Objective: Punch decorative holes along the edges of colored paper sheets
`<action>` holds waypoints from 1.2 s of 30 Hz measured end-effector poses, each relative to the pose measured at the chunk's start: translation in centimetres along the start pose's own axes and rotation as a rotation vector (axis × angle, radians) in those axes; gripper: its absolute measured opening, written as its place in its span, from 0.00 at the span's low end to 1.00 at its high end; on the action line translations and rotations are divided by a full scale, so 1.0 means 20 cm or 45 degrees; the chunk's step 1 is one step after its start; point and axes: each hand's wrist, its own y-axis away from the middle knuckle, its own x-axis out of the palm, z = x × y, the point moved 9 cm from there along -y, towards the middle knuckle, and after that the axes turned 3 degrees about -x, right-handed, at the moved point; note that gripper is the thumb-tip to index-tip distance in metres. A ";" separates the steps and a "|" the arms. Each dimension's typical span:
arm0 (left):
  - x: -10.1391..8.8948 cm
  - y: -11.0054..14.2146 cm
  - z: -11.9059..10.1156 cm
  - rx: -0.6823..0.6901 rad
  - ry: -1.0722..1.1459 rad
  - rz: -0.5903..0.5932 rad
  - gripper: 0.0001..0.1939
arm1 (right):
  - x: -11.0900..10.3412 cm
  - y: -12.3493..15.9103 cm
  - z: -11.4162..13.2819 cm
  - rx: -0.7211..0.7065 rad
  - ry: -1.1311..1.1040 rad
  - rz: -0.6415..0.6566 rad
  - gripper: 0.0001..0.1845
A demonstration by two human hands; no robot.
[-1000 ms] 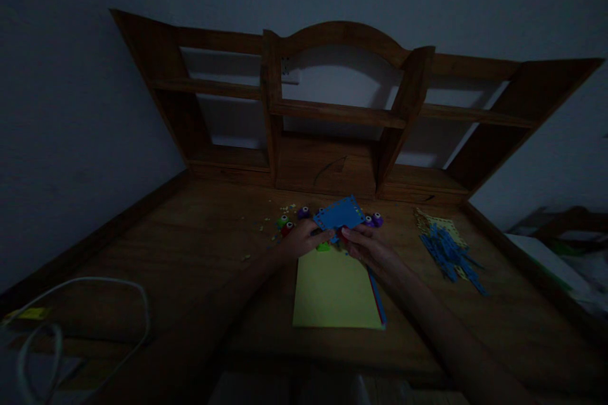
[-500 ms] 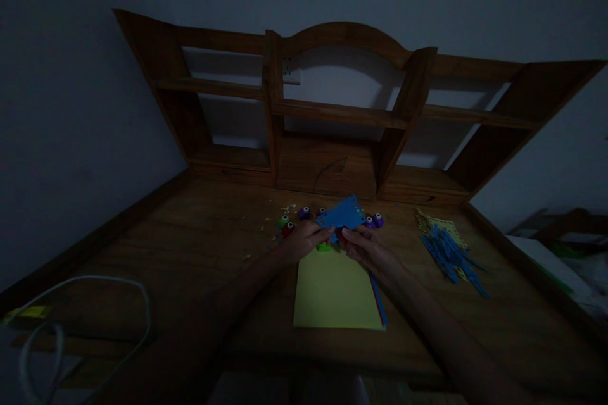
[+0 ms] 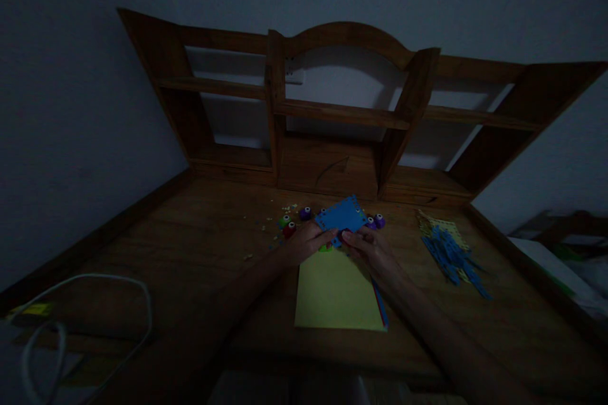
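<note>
The room is dim. My left hand [image 3: 306, 242] and my right hand [image 3: 370, 247] pinch the lower edge of a small blue paper sheet [image 3: 341, 215] with punched holes along its border, held just above the wooden desk [image 3: 199, 247]. A small green piece [image 3: 324, 248] peeks out beneath my left fingers. Below the hands lies a yellow paper stack [image 3: 335, 291] with red and blue sheets showing at its right edge. Several small round craft punches, purple [image 3: 304, 212], red [image 3: 289, 228], green [image 3: 284, 220] and another purple [image 3: 379, 220], sit behind the hands.
Blue paper strips [image 3: 449, 253] lie over a punched yellow sheet [image 3: 434, 224] at the right. Paper bits dot the desk at the left of the punches. A wooden shelf unit [image 3: 342, 114] stands at the back. A white cable [image 3: 95, 304] loops at the lower left.
The blue sheet has tilted slightly between my fingers and my hands have edged a little to the right; the view has shifted slightly too.
</note>
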 end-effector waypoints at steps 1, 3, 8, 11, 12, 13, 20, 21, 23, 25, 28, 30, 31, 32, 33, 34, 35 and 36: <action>-0.01 0.00 -0.02 0.025 -0.003 -0.025 0.17 | 0.00 0.01 0.00 -0.011 -0.035 -0.014 0.13; -0.04 0.01 -0.04 0.035 -0.045 -0.100 0.17 | 0.01 0.02 0.00 -0.007 -0.099 -0.047 0.13; -0.10 0.03 -0.03 -0.013 -0.139 -0.238 0.17 | 0.00 0.01 -0.02 -0.012 -0.107 -0.039 0.12; -0.08 0.02 -0.01 0.002 -0.124 -0.216 0.17 | 0.00 0.00 -0.02 -0.034 -0.134 -0.013 0.11; -0.07 0.02 -0.01 0.001 -0.121 -0.201 0.17 | 0.00 0.00 -0.03 -0.035 -0.141 -0.010 0.11; -0.05 0.02 0.00 -0.004 -0.117 -0.187 0.17 | 0.00 0.00 -0.03 -0.036 -0.145 -0.008 0.11; -0.06 0.03 0.06 -0.113 -0.034 -0.230 0.17 | 0.02 0.01 -0.03 -0.026 -0.104 -0.007 0.13; -0.06 0.03 0.07 -0.125 -0.020 -0.246 0.16 | 0.02 0.01 -0.03 -0.028 -0.102 0.001 0.13; -0.06 0.04 0.07 -0.141 0.000 -0.261 0.16 | 0.02 0.01 -0.03 -0.044 -0.099 0.005 0.13; -0.06 0.04 0.07 -0.146 0.000 -0.269 0.17 | 0.02 0.01 -0.03 -0.063 -0.097 0.000 0.14; -0.07 0.04 0.06 -0.111 -0.029 -0.292 0.16 | 0.02 0.00 -0.04 -0.043 -0.078 0.006 0.14; -0.07 0.03 0.04 -0.051 -0.061 -0.278 0.16 | 0.02 0.00 -0.06 -0.007 -0.060 0.010 0.15; -0.07 0.02 0.03 -0.019 -0.084 -0.270 0.15 | 0.02 -0.01 -0.06 0.009 -0.048 0.025 0.15; -0.07 0.01 0.03 0.005 -0.109 -0.268 0.15 | 0.03 -0.01 -0.07 0.022 -0.042 0.046 0.16; -0.08 0.01 0.02 0.018 -0.134 -0.273 0.16 | 0.03 -0.02 -0.07 0.030 -0.045 0.070 0.16; -0.09 0.00 0.02 0.019 -0.155 -0.284 0.16 | 0.04 -0.02 -0.08 0.037 -0.059 0.092 0.16; -0.09 0.00 0.03 0.014 -0.172 -0.296 0.17 | 0.04 -0.03 -0.08 0.047 -0.083 0.109 0.16; -0.10 -0.01 0.03 0.005 -0.186 -0.302 0.17 | 0.04 -0.03 -0.08 0.057 -0.110 0.116 0.15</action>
